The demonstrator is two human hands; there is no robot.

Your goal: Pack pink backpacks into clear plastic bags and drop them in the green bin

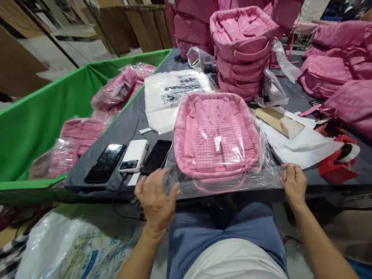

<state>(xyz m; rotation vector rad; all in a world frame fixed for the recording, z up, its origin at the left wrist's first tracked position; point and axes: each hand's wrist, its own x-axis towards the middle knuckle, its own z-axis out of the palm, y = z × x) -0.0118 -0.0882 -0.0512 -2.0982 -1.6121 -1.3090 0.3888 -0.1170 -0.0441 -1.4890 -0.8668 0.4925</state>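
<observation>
A pink quilted bag (217, 133) lies flat on the dark table inside a clear plastic bag (263, 179) with rows of small print. The plastic's loose mouth faces me, along the table's front edge, and a thin pink loop of the bag shows there. At the plastic's right corner, my right hand (294, 183) is closed in a pinch on the film. My left hand (156, 197) is at the left corner, thumb apart from its bent, slightly blurred fingers. It is beside the film; whether it touches it is unclear.
Left of the plastic are a black phone (105, 163), a white power bank (134, 156) and another dark phone (156, 158). A red tape dispenser (338, 163) stands right. Behind are stacked pink bags (242, 53) and a printed white sheet (173, 95). A green-walled bin (46, 101) holds wrapped bags.
</observation>
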